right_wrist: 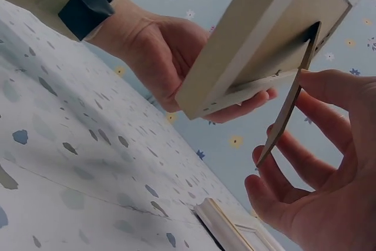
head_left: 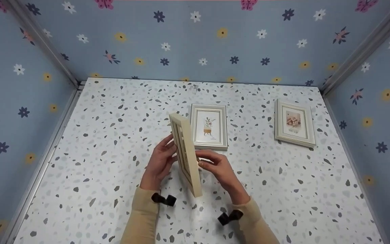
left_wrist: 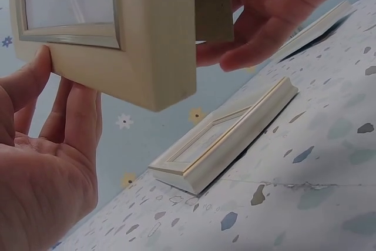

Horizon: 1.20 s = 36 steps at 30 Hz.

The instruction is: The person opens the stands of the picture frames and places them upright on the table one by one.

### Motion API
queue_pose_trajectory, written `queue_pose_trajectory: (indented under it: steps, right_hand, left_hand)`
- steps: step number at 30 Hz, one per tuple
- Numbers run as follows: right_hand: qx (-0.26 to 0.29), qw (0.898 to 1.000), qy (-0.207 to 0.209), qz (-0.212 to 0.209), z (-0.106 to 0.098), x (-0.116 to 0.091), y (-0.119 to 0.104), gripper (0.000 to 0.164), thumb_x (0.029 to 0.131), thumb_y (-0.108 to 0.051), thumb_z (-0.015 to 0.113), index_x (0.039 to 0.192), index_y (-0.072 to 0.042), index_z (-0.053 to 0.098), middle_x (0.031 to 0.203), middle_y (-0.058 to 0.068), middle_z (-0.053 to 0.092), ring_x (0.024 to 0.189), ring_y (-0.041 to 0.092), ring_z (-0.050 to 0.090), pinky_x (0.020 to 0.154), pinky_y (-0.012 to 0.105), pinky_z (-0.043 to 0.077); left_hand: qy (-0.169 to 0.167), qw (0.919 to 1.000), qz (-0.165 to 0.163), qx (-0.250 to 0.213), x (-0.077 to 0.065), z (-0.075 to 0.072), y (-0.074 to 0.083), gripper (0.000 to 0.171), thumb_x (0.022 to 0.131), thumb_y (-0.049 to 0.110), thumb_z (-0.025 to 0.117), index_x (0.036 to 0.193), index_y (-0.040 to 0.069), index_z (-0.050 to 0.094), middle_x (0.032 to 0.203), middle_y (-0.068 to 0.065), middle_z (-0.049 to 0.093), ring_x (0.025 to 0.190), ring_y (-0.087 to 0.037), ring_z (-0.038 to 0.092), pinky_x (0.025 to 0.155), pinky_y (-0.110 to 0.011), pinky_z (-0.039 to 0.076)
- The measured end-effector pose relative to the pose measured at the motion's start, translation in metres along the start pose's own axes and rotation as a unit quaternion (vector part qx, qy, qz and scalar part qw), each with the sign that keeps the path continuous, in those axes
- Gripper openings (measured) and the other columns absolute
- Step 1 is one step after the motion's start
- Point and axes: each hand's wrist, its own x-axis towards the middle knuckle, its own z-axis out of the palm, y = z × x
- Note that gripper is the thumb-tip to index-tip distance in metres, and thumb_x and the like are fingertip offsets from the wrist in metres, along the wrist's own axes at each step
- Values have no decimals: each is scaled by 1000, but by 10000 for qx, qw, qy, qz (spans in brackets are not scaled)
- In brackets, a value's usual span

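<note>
A cream picture frame (head_left: 192, 159) is held up on edge over the middle of the table, its face turned toward the left hand. The left hand (head_left: 159, 161) grips it by an edge; in the left wrist view the thumb (left_wrist: 36, 72) lies on the front border and the fingers reach underneath. Behind the frame, the right hand (head_left: 220, 167) pinches the flat support leg (right_wrist: 288, 104), which stands out from the back panel (right_wrist: 282, 42). The right thumb presses one side of the leg and fingertips touch the other.
One cream picture frame (head_left: 224, 127) with a potted-plant print lies face up just behind the hands. Another picture frame (head_left: 311, 127) with a flower print lies at the right of the speckled table (head_left: 113, 101). Blue flowered walls (head_left: 181, 44) enclose the back and sides.
</note>
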Motion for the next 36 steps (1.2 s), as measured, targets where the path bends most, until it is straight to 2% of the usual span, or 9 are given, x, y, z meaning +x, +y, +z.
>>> queue_pose_trajectory:
  steps: [8, 13, 17, 27, 33, 36]
  right_hand:
    - [-253, 9993, 227, 126, -6, -2, -6, 39, 93, -10, 70, 128, 4, 64, 128, 17, 63, 121, 31, 56, 95, 43, 51]
    - [-409, 9982, 438, 37, -12, -1, -9, 37, 92, -7, 71, 126, 5, 64, 127, 19, 63, 121, 30, 57, 96, 38, 50]
    - [-315, 9979, 570, -7, -15, -1, -10, 34, 91, -3, 71, 123, 7, 65, 123, 21, 64, 118, 30, 58, 94, 37, 51]
    - [-326, 9977, 594, 50, -16, -2, -8, 32, 97, -11, 65, 124, 6, 65, 122, 20, 64, 108, 26, 59, 85, 31, 52]
    - [-397, 9967, 676, 215, -15, -1, -8, 32, 99, -11, 62, 126, 6, 63, 125, 19, 63, 115, 26, 59, 93, 33, 49]
    - [-432, 9961, 715, 281, -14, -2, -8, 31, 99, -8, 60, 127, 7, 62, 126, 21, 62, 118, 30, 57, 97, 33, 47]
  left_hand:
    - [-88, 9999, 28, -117, -2, -4, 0, 38, 97, -4, 58, 134, 8, 61, 123, -15, 65, 98, -21, 67, 72, -31, 57]
    - [-33, 10000, 25, 10, -3, -8, -1, 40, 96, 2, 64, 135, 7, 60, 120, -14, 66, 98, -20, 67, 73, -30, 57]
    - [62, 9999, 14, 158, -3, -10, -2, 39, 94, 3, 66, 133, 9, 61, 118, -11, 67, 96, -19, 67, 72, -31, 57]
    - [5, 10000, -33, 91, -2, -10, -5, 33, 96, -2, 61, 125, 13, 67, 118, -12, 67, 95, -20, 68, 70, -31, 57]
    - [4, 9998, -43, 177, -1, -8, -4, 33, 96, -2, 60, 125, 13, 67, 116, -12, 68, 93, -19, 68, 68, -30, 57]
    - [-13, 9999, -50, 145, -1, -8, -3, 33, 96, -4, 60, 124, 12, 67, 116, -13, 68, 92, -19, 68, 68, -30, 57]
